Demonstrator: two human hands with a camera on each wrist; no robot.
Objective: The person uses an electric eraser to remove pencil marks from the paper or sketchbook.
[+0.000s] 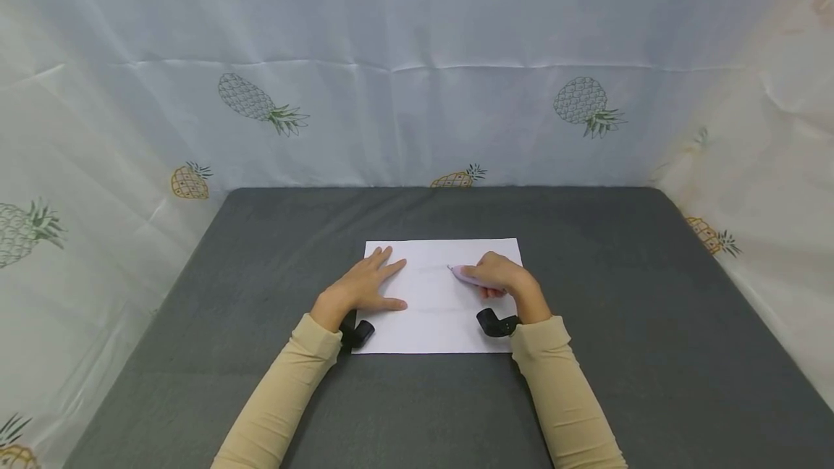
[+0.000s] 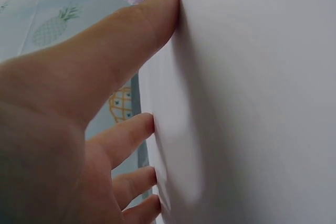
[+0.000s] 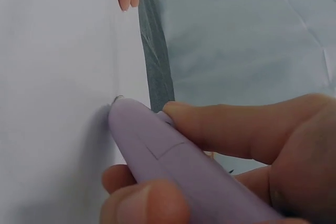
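A white sheet of paper [image 1: 430,328] lies flat on the dark grey table. My left hand [image 1: 363,285] rests on its left part, fingers spread and thumb extended; the left wrist view shows the thumb and fingertips pressing the sheet. On the right side my right hand [image 1: 503,272] grips a chunky lilac pen-shaped tool [image 3: 163,156] with a small narrow tip. The tip points left and meets the paper right of its middle. In the right wrist view, a fingertip [image 3: 172,111] sits on a small raised button on the tool's side. The palm hides the tool's rear end.
The dark grey table [image 1: 619,266] extends around the sheet on all sides. A pale curtain [image 1: 417,114] with pineapple prints hangs behind it and along both sides. Black wrist cameras [image 1: 496,324] sit at both wrists, over the paper's lower part.
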